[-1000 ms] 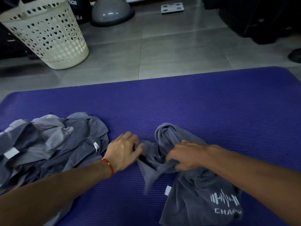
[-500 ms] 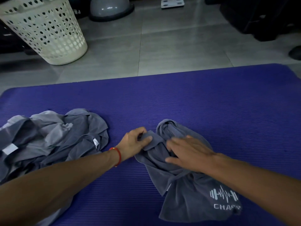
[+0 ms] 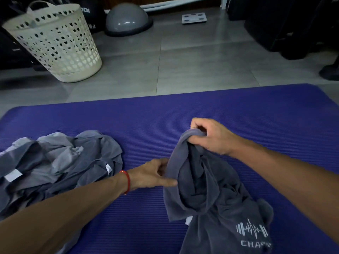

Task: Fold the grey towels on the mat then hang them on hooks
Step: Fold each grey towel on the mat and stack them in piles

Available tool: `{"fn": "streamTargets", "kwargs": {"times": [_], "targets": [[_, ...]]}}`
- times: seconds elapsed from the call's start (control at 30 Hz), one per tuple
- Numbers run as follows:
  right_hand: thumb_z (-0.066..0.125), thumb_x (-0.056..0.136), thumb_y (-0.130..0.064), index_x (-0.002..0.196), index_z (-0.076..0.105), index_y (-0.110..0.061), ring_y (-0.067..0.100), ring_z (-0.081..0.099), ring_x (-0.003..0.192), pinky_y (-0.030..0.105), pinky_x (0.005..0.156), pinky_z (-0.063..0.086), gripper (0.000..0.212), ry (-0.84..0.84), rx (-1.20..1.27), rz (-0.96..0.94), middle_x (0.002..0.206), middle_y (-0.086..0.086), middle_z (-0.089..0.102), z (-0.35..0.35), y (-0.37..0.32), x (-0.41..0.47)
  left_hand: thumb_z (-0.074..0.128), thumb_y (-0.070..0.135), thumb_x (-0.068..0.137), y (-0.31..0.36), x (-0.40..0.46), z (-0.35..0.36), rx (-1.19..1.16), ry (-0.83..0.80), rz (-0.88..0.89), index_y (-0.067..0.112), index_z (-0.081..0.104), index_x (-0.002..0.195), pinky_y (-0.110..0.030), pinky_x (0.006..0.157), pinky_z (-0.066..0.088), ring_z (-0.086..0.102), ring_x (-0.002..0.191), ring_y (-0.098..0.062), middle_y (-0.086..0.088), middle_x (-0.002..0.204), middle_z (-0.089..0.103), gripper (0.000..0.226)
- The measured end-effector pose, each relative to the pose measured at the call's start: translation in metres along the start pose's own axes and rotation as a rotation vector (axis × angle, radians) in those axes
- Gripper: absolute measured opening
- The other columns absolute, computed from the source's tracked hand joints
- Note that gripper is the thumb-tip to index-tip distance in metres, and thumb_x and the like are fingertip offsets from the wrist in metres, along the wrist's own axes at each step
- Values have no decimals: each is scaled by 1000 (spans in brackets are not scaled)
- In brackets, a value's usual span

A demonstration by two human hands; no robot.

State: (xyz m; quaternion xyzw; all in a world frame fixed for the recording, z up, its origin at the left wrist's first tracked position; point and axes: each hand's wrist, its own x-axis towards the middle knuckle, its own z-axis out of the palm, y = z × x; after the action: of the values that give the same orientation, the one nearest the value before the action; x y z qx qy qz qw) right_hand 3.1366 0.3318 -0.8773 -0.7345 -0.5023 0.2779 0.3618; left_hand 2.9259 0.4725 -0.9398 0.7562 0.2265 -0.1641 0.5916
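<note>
A purple mat (image 3: 201, 114) is spread over the floor, with a heap of grey towels (image 3: 60, 162) on its left part. A crumpled grey towel (image 3: 207, 189) with a white logo is gripped at its raised top by the right hand (image 3: 211, 136), while its left edge is pinched by the left hand (image 3: 152, 175).

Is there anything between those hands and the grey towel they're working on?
No. The right hand already grips the logo towel at its top, and the left hand touches its edge. The towel pile lies apart, to the left.
</note>
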Motion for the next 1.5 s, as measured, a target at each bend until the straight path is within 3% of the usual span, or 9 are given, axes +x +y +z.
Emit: {"fn": "streamTargets", "kwargs": {"times": [0.3, 0.5, 0.63, 0.73, 0.8, 1.0, 1.1, 1.33, 1.5], "targets": [[62, 76, -52, 106, 52, -33, 14, 56, 96, 37, 85, 47, 37, -32, 49, 278, 106, -10, 60, -46, -5, -19, 79, 27, 84, -23, 16, 30, -18, -154, -98, 31, 54, 135, -37, 103, 52, 64, 116, -5, 10, 125, 69, 57], [40, 89, -2, 117, 46, -39, 21, 57, 92, 42, 73, 51, 47, 148, -88, 333, 115, -1, 56, -85, 1, -33, 85, 30, 81, -42, 11, 8, -194, -94, -105, 11, 58, 129, -56, 105, 48, 63, 121, -34, -15, 126, 68, 58], [49, 91, 2, 136, 43, -39, 20, 58, 82, 27, 62, 48, 61, 353, -299, 193, 101, -12, 53, -134, -25, -20, 82, 15, 84, -8, 12, -22, -205, -133, -8, 0, 63, 115, -37, 93, 54, 67, 105, -26, -16, 114, 70, 40], [68, 91, -14, 137, 56, -25, 28, 62, 103, 32, 86, 48, 48, 543, -450, 147, 107, 5, 67, -184, -53, -5, 80, 14, 87, 36, 8, -62, -160, -174, 54, -6, 62, 120, -37, 90, 52, 65, 107, -32, -25, 120, 68, 42], [73, 90, -20, 109, 73, -15, 26, 62, 89, 32, 77, 45, 20, 612, -512, 124, 92, 9, 71, -219, -74, -1, 79, 13, 86, 70, 1, -89, -42, -148, 90, -5, 63, 115, -34, 79, 51, 63, 92, -31, -21, 104, 70, 37], [63, 98, -20, 101, 71, -22, 15, 66, 83, 33, 72, 48, 8, 864, -438, -72, 87, -2, 73, -311, -152, -5, 60, -4, 95, 196, -23, -165, -185, 515, 328, 1, 56, 106, -58, 81, 56, 65, 85, -35, -23, 95, 65, 13], [59, 102, -22, 103, 67, -26, 16, 63, 85, 30, 72, 41, 9, 918, -527, -137, 90, -2, 71, -352, -196, -11, 55, -5, 98, 278, -39, -205, -274, 813, 489, 11, 52, 91, -45, 63, 61, 62, 83, -33, -19, 90, 60, 18], [56, 103, -25, 105, 74, -22, 25, 71, 95, 43, 84, 58, 18, 938, 20, -150, 103, 6, 77, -407, -238, -21, 70, 28, 91, 418, -100, -257, -47, 1569, 786, 13, 68, 106, -39, 90, 54, 69, 94, -29, -10, 94, 75, 21], [49, 106, -13, 115, 70, -20, 20, 72, 81, 31, 58, 59, 24, 746, 163, -84, 93, 5, 75, -364, -196, -52, 52, 30, 101, 379, -87, -245, 633, 1559, 679, 16, 56, 109, -46, 67, 47, 63, 84, -49, -26, 90, 67, 17]]}}
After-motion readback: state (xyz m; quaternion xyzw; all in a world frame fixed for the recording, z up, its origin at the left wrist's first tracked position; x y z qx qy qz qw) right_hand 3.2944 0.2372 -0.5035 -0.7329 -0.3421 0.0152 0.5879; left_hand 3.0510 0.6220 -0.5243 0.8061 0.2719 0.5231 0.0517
